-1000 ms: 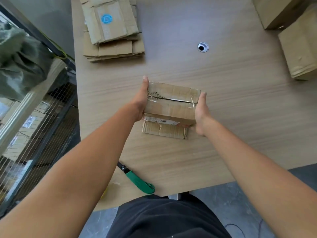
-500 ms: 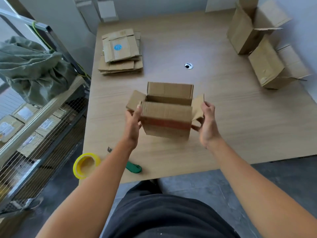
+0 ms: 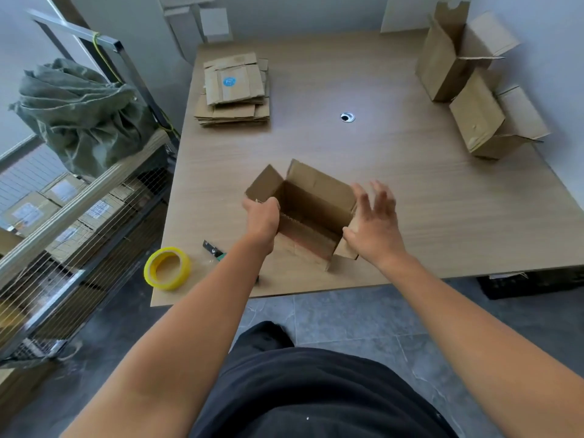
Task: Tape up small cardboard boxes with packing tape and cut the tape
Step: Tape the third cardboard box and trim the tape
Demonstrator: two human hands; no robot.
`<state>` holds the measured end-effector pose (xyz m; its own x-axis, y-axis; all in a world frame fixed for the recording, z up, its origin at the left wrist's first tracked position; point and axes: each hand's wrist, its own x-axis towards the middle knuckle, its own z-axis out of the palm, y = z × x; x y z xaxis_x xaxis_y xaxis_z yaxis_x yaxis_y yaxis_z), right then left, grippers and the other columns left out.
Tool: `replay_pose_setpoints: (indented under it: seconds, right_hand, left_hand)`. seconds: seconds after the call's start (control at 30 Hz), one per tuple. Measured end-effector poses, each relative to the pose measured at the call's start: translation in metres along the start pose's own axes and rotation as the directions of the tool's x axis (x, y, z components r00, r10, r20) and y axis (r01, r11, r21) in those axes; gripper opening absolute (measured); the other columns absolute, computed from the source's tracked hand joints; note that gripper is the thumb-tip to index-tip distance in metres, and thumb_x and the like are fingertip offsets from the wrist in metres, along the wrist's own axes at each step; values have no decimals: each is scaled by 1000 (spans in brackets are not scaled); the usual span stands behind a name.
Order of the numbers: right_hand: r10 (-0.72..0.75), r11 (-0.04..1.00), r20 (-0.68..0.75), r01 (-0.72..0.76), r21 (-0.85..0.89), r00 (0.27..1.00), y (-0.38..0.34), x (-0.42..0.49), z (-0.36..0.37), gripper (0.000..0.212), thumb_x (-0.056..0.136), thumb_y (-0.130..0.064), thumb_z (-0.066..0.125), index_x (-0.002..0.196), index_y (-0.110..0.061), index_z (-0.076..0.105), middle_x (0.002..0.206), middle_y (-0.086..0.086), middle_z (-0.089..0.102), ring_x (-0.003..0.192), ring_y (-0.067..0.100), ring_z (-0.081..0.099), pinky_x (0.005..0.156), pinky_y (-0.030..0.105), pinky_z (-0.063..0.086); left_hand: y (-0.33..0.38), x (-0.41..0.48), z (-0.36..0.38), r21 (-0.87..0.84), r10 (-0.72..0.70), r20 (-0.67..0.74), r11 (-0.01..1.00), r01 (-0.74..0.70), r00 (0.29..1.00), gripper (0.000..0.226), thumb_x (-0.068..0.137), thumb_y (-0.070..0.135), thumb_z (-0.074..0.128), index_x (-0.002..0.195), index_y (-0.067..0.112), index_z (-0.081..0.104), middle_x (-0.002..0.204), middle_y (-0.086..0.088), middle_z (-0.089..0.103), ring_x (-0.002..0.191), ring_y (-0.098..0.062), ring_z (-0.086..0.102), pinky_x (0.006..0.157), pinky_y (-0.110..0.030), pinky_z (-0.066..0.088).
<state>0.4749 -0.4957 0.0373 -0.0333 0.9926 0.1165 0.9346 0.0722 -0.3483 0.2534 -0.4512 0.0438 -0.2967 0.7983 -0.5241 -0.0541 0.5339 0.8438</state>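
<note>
Left hand around box rim

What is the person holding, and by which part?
The left hand grips the open cardboard box at its left end wall. The right hand, fingers spread, is by the right flap, gripping nothing.

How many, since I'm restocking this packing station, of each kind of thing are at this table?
Open cardboard boxes: 3
Stack of flattened boxes: 1
Yellow tape roll: 1
Utility knife, partly hidden by an arm: 1
Total: 6
</note>
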Motion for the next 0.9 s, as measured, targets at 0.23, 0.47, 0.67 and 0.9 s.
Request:
replay_pose_setpoints:
  seconds: [0.23, 0.47, 0.67, 0.9]
  right_hand:
    - [124, 991, 439, -90, -98, 890, 16, 28, 9, 103, 81, -78, 52, 161, -32, 5, 168, 11, 0, 154, 32, 3, 122, 46, 14]
    - [247, 951, 293, -289, 109, 923, 13, 17, 28, 80, 92, -47, 59, 160, -29, 20, 157, 5, 35, 140, 30, 37, 115, 47, 34]
    - [353, 927, 62, -358, 114, 934, 13, -7, 21, 63, 96, -41, 58, 151, -19, 38, 155, 14, 34, 134, 38, 39, 109, 48, 37]
    - [304, 948, 71, -295, -117, 950, 145, -16, -53, 71, 98, -56, 47, 158, -22, 29, 169, 9, 7, 156, 25, 0, 126, 47, 3]
  left_hand:
    - [-26, 29, -7, 491, 408, 231, 735, -468, 883, 66, 102, 16, 38, 159, 32, 9, 162, 15, 0, 153, -29, 9, 123, -43, 15]
    - [-37, 49, 2, 438, 292, 421, 764, -474, 859, 80, 102, 48, 47, 159, 36, -7, 165, 12, -22, 154, -14, -5, 118, -29, 5]
    - [-31, 5, 42, -187, -222, 283, 941, 281, 933, 51, 92, 30, 72, 135, 19, 48, 109, -1, 69, 92, -18, 71, 65, -34, 59]
    - [-8, -12, 182, 42, -173, 411, 984, 170, 895, 20, 105, 31, 50, 122, 20, 53, 110, -4, 66, 97, -21, 65, 80, -40, 57]
